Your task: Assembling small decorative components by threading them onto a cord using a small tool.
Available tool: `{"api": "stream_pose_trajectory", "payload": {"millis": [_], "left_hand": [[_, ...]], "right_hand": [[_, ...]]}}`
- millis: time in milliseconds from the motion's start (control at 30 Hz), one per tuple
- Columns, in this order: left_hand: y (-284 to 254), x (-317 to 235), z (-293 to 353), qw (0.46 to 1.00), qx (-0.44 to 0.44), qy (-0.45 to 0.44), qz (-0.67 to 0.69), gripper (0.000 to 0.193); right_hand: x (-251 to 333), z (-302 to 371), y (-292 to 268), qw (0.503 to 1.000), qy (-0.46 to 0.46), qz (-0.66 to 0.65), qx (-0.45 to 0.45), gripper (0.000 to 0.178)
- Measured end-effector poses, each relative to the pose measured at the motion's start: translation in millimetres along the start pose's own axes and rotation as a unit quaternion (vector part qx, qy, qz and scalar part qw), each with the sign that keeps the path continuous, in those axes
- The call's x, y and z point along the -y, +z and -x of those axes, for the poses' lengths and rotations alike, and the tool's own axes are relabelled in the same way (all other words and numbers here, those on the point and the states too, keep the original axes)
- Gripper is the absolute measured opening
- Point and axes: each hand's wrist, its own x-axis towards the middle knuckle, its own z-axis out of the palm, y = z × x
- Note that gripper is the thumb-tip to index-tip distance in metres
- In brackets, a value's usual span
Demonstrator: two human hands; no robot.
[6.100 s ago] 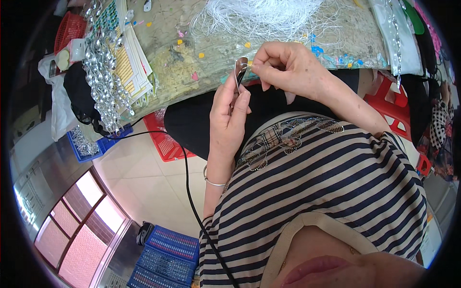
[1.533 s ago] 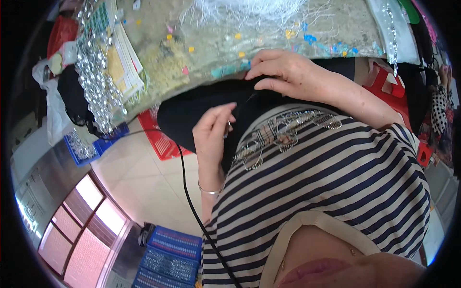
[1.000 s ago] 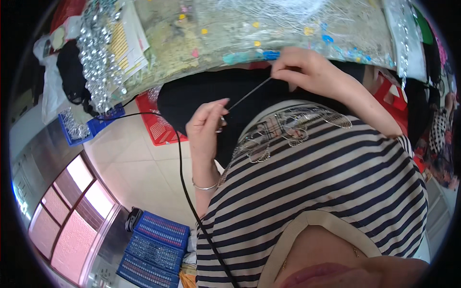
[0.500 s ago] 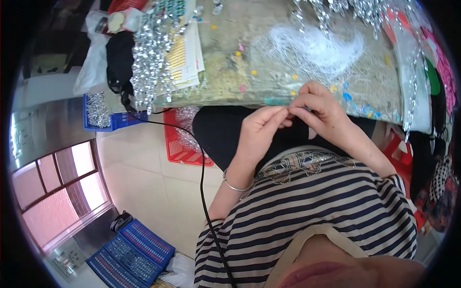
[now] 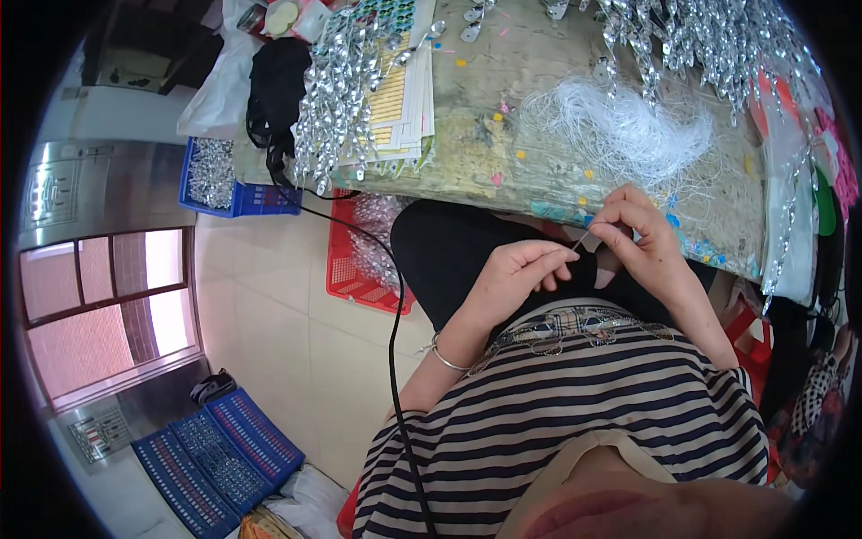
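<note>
While both hands meet over the lap at the edge of the worn green table [image 5: 503, 144], the right hand [image 5: 642, 238] pinches a thin white thread [image 5: 579, 241] in a tight fingertip grip. The left hand [image 5: 521, 274] curls shut, fingertips at the thread's lower end. A loose bundle of white threads [image 5: 628, 135] lies on the table just beyond.

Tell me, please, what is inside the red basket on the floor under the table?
The red basket holds a pile of small shiny silver pieces, seen near its top. The table edge and the person's dark-clothed knee cover its far and right parts, so the rest cannot be seen.
</note>
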Motion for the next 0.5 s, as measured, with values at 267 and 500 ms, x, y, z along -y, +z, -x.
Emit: {"api": "stream_pose_trajectory", "payload": {"millis": [267,500], "left_hand": [[9.7,-12.6,-11.9,0.998,-0.045,0.044,0.016,0.019],[12.8,-10.9,-15.4,0.994,-0.080,0.066,0.016,0.016]], "right_hand": [[2.1,-9.0,2.7,0.997,-0.075,0.036,-0.006,0.004],[-4.2,-1.0,-0.1,0.995,0.008,-0.070,-0.069,0.012]]}}
